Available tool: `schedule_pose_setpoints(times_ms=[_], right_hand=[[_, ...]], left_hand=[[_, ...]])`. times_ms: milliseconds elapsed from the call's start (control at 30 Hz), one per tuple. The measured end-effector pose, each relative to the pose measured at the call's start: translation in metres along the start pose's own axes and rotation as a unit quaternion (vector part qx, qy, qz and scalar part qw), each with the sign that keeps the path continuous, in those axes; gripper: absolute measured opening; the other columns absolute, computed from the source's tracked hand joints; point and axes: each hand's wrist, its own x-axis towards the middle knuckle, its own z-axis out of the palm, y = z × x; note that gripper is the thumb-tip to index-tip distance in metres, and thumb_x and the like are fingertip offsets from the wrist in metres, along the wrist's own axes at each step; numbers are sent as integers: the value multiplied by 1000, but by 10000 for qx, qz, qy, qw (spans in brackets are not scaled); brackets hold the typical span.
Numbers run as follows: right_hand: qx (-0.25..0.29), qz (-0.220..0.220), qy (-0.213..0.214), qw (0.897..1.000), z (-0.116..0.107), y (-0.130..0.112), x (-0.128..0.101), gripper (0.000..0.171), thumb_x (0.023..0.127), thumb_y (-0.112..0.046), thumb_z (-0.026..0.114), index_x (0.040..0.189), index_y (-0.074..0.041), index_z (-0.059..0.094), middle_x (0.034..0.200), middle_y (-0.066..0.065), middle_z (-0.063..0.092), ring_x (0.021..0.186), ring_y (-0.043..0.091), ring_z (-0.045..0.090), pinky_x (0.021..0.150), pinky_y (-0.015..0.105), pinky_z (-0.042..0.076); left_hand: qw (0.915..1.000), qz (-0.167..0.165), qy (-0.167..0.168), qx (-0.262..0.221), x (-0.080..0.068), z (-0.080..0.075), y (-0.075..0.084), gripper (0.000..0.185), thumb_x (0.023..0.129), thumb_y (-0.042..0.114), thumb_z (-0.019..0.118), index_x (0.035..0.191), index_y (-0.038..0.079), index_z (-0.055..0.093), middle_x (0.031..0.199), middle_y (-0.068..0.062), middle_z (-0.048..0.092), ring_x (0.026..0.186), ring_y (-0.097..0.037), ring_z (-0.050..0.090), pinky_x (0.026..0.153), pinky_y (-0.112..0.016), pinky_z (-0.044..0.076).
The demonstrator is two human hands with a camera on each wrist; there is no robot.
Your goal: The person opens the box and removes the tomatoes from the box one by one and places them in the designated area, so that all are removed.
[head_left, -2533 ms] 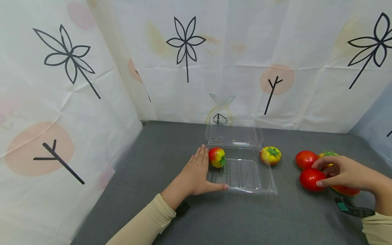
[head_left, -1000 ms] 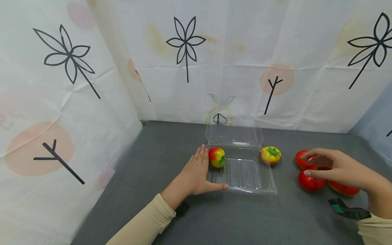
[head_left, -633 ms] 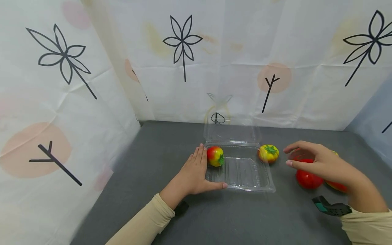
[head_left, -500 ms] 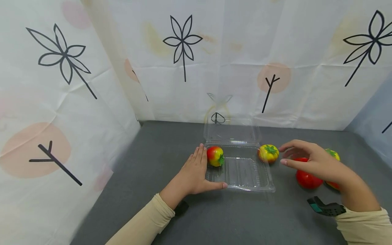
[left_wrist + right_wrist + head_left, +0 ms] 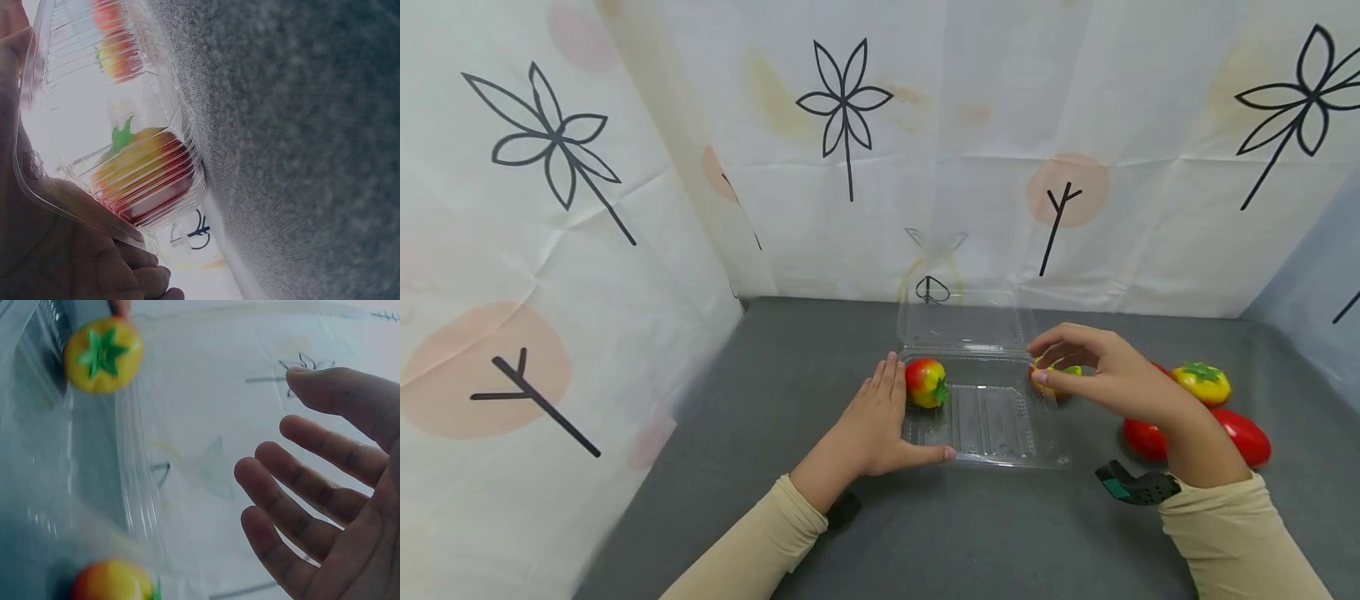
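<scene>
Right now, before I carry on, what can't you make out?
- Head view: the right hand covers most of the yellow tomato; contact unclear.
- Head view: the right forearm hides part of the red tomatoes; count uncertain.
- Left wrist view: the ribbed clear container blurs the tomato inside.

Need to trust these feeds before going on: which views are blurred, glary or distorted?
Head view: sharp, evenly lit, wide-angle bending at the edges. Left wrist view: clear container wall ribs distort the tomato inside; grey mat grainy. Right wrist view: washed-out backdrop, container plastic smeared, yellow tomato soft, right hand fills the frame.
</scene>
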Motion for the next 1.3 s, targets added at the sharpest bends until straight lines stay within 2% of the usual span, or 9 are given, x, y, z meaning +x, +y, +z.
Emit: schedule_pose_setpoints(times_ms=[167, 333, 467, 567, 833, 1067, 1300], right_hand=[[244, -165, -82, 9995, 17, -2, 22, 31, 100, -15, 75, 131, -11, 68, 128, 11, 70, 109, 9, 70, 85, 27, 62], [501, -276, -176, 9982, 37, 0, 40, 34, 100, -13, 75, 133, -11, 67, 132, 17, 68, 115, 24, 70, 92, 30, 62], [679, -403, -327, 9963, 55, 3, 51, 40, 99, -12, 76, 137, -7, 65, 136, 17, 67, 121, 39, 67, 100, 45, 61], [762, -429, -424, 9953, 67, 6, 57, 43, 99, -12, 76, 140, -7, 64, 139, 16, 66, 125, 46, 64, 103, 56, 58], [975, -319, -548, 9932, 88, 11, 61, 47, 102, -15, 73, 146, -2, 59, 148, 21, 60, 133, 48, 60, 104, 60, 56], [932, -314, -550, 9936, 100, 17, 64, 48, 104, -17, 70, 148, -4, 58, 151, 18, 59, 136, 45, 58, 108, 63, 53], [919, -237, -654, 9933, 107, 23, 64, 50, 106, -11, 66, 154, -6, 54, 157, 18, 55, 138, 42, 58, 108, 64, 52]], left_hand=[[10000, -55, -3, -14, 1, 0, 1, 139, 78, 97, 53, 170, 3, 6, 180, -14, -1, 168, -32, 4, 134, -53, 17], [10000, -56, 16, -10, 2, 0, 1, 139, 78, 97, 54, 171, 3, 7, 180, -14, 0, 168, -33, 5, 134, -54, 17], [10000, -92, -17, -28, 2, 0, 1, 140, 78, 97, 54, 171, 3, 6, 180, -14, -2, 167, -34, 4, 134, -54, 17], [9999, -99, -57, -42, 2, -1, 1, 140, 78, 97, 54, 171, 3, 5, 180, -14, -3, 167, -34, 3, 134, -55, 16], [9999, -65, -85, -6, 2, 0, 0, 140, 78, 98, 52, 171, 4, 4, 180, -14, -4, 167, -34, 3, 134, -56, 17], [10000, -8, -9, -28, 3, 1, 0, 140, 79, 97, 52, 171, 4, 5, 180, -13, -4, 167, -33, 2, 134, -55, 16], [10000, 2, -10, 11, 3, 1, 1, 138, 80, 97, 51, 171, 4, 4, 180, -14, -3, 168, -33, 2, 134, -54, 17]])
